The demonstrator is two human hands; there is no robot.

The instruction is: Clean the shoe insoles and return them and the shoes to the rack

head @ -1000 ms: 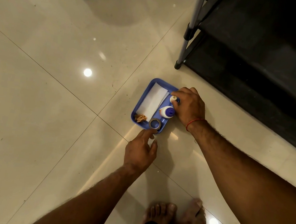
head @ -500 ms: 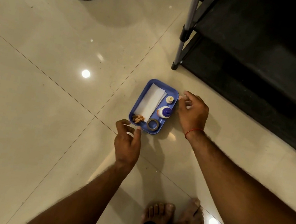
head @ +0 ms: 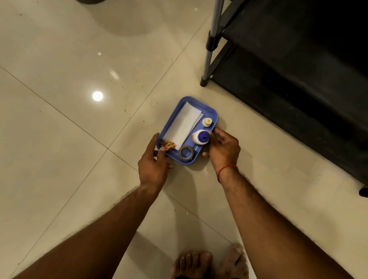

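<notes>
Now left hand point(head: 154, 163) and right hand point(head: 223, 149) grip one tray point(head: 214, 116) with two bottles point(head: 201, 137), one tape roll point(head: 180, 153), one sheet point(head: 183, 125).

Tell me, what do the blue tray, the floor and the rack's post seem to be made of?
The blue tray: probably moulded plastic, uniform colour, rounded corners, soft sheen. The floor: glossy polished tile, mirroring lamps, thin joint lines. The rack's post: likely metal tube, grey and smooth.
</notes>
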